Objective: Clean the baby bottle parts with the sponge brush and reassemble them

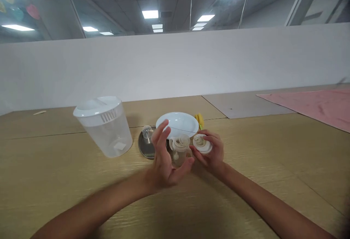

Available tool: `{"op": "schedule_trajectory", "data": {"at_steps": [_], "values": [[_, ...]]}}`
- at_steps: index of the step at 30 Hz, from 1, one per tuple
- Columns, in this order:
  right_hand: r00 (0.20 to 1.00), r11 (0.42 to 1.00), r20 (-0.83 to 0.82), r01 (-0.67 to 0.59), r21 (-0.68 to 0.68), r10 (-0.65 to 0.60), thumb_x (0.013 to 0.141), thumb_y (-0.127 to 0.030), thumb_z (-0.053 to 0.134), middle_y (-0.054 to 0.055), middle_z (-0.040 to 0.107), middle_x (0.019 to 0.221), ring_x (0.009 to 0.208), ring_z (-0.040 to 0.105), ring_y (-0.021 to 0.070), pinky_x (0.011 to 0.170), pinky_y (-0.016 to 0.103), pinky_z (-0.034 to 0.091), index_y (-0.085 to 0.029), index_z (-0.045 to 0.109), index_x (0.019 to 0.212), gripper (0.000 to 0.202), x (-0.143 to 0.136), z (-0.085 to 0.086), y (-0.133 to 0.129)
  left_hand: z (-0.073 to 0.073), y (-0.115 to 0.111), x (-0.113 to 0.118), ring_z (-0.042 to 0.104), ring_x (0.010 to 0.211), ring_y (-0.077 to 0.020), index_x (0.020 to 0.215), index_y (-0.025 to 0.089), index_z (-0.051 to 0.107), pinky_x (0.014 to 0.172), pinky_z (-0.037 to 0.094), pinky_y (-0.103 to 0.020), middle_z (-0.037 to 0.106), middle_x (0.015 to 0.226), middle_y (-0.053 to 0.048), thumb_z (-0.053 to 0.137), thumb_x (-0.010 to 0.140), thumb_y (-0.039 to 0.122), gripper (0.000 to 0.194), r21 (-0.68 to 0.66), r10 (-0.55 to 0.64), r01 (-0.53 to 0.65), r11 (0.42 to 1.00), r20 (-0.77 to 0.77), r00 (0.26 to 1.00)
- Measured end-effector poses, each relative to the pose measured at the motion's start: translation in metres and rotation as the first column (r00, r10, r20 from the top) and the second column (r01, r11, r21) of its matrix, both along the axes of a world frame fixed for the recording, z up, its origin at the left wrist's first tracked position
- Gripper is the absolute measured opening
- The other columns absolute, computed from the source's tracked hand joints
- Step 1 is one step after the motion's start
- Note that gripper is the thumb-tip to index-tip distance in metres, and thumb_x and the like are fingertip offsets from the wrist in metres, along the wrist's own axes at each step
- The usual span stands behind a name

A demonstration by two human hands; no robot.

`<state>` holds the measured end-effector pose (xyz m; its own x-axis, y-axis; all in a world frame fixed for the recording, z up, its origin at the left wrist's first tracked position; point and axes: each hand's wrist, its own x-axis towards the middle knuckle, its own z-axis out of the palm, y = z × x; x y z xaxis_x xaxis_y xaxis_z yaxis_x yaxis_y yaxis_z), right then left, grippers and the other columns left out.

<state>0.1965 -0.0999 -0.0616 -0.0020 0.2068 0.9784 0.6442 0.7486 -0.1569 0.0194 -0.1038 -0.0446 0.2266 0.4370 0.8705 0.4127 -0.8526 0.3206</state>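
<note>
My left hand (165, 160) is open, its thumb and fingers spread apart on the left and near side of a clear plastic bottle (180, 153). The bottle stands upright with an open round mouth and a side handle. Whether my fingers touch it, I cannot tell. Just right of the bottle, my right hand (214, 149) grips a white round bottle collar with a clear teat-like centre (201, 143), tilted toward me. Behind the bottle is a white oval bowl (177, 120). A dark round metal tray (144, 150) sits to the left, with a small clear cup (147, 132) on it.
A clear bucket with a white lid (106, 129) stands at the left. Something yellow, perhaps a brush (200, 120), shows behind the bowl. Pink cloth (314, 104) covers the far right. A white wall (175, 67) with glass above borders the wooden table (259, 151).
</note>
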Motion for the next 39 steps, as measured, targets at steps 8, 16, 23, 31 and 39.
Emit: {"op": "schedule_trajectory", "data": {"at_steps": [8,16,23,31,39], "values": [[0.991,0.964,-0.061,-0.128,-0.233,0.117,0.083,-0.032,0.050,0.012,0.051,0.119,0.114,0.046,0.0266,0.095,0.050,0.038,-0.020,0.039,0.120,0.041,-0.009,0.001,-0.005,-0.045,0.012,0.001,0.032,0.126,-0.0285,0.138,0.018,0.012,0.102,0.033,-0.045,0.024,0.138,-0.017,0.057,0.079,0.025,0.074,-0.278,-0.211,0.219,0.935,0.057,0.976],[0.994,0.868,0.064,-0.042,-0.495,0.084,0.086,-0.036,0.048,0.010,0.055,0.115,0.111,0.048,0.0255,0.093,0.044,0.039,-0.022,0.047,0.115,0.033,-0.018,0.002,0.000,-0.048,0.016,0.002,0.028,0.129,-0.0250,0.138,0.026,0.013,0.106,0.026,-0.045,0.027,0.140,-0.011,0.053,0.082,0.022,0.068,-0.408,-0.311,0.297,0.863,0.034,0.950],[0.994,0.746,-0.057,-0.106,-0.658,0.091,0.077,-0.041,0.060,0.007,0.057,0.109,0.102,0.052,0.0228,0.087,0.038,0.043,-0.022,0.048,0.107,0.038,-0.018,0.008,0.001,-0.046,0.019,0.004,0.033,0.126,-0.0226,0.137,0.027,0.017,0.103,0.032,-0.040,0.029,0.139,-0.009,0.052,0.083,0.022,0.064,-0.410,-0.244,0.252,0.877,0.073,0.967],[0.974,0.763,-0.108,-0.225,-0.605,0.201,0.083,-0.033,0.054,0.005,0.058,0.110,0.101,0.054,0.0198,0.087,0.035,0.044,-0.024,0.047,0.112,0.031,-0.017,-0.002,0.000,-0.044,0.020,0.002,0.038,0.122,-0.0224,0.135,0.028,0.024,0.101,0.033,-0.039,0.038,0.134,-0.008,0.052,0.082,0.021,0.061,-0.405,-0.246,0.240,0.882,0.038,0.968],[0.976,0.828,-0.116,-0.218,-0.517,0.184,0.085,-0.031,0.050,0.007,0.058,0.108,0.101,0.053,0.0210,0.087,0.037,0.044,-0.024,0.050,0.113,0.029,-0.017,-0.007,-0.002,-0.045,0.020,0.002,0.043,0.113,-0.0231,0.138,0.029,0.019,0.092,0.040,-0.039,0.039,0.130,-0.009,0.052,0.081,0.021,0.067,-0.375,-0.222,0.205,0.904,-0.001,0.975]]}}
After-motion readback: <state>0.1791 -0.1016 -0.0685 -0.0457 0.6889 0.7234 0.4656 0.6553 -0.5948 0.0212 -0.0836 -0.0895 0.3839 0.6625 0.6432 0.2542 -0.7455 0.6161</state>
